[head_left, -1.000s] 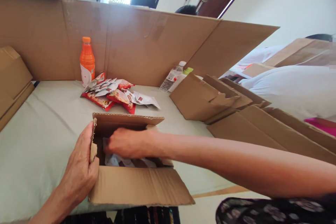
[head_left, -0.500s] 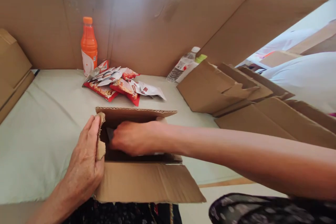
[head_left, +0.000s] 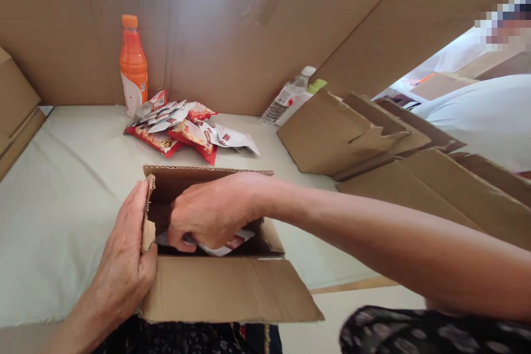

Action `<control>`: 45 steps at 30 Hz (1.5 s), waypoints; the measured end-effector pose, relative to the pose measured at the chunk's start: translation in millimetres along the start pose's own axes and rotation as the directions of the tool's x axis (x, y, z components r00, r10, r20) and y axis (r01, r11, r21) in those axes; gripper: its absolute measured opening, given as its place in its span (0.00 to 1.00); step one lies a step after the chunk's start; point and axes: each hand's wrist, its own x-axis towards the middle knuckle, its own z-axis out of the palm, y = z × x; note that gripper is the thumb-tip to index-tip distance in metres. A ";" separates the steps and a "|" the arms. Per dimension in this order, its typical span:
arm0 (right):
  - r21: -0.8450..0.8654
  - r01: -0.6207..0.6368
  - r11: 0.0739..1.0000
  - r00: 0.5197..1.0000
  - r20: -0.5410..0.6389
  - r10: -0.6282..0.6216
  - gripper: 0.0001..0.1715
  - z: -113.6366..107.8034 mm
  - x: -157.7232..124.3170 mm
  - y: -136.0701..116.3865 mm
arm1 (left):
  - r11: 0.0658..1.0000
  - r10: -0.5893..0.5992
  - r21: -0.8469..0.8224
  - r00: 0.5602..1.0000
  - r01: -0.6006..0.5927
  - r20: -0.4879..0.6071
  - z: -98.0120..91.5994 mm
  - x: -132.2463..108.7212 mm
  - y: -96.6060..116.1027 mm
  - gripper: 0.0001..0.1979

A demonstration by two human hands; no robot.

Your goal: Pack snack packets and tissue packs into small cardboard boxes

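Note:
A small open cardboard box [head_left: 224, 287] stands at the near edge of the table. My left hand [head_left: 124, 265] grips its left wall, thumb inside and fingers closed round the torn flap. My right hand [head_left: 211, 213] reaches into the box from the right and is closed on white and red snack packets [head_left: 226, 244], held at the box's mouth. What else lies in the box is hidden by my hand.
A pile of red and white snack packets [head_left: 186, 133] lies farther back. An orange drink bottle [head_left: 133, 66] stands against the tall cardboard wall [head_left: 232, 38]. A clear water bottle [head_left: 288, 97] leans beside flattened cardboard boxes [head_left: 373, 149] at the right. Pale cloth [head_left: 62, 199] covers the table.
My right hand has lifted from deep in the box to its mouth, now with packets showing under its fingers. My head has tilted down slightly. The left hand stays on the box wall.

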 end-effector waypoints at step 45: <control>0.718 -0.170 0.675 -0.004 -0.685 0.728 0.21 63.1 -104.6 125.3 | 0.780 -0.411 -0.547 0.908 0.304 -0.083 26.8 -7.5 -12.0 0.35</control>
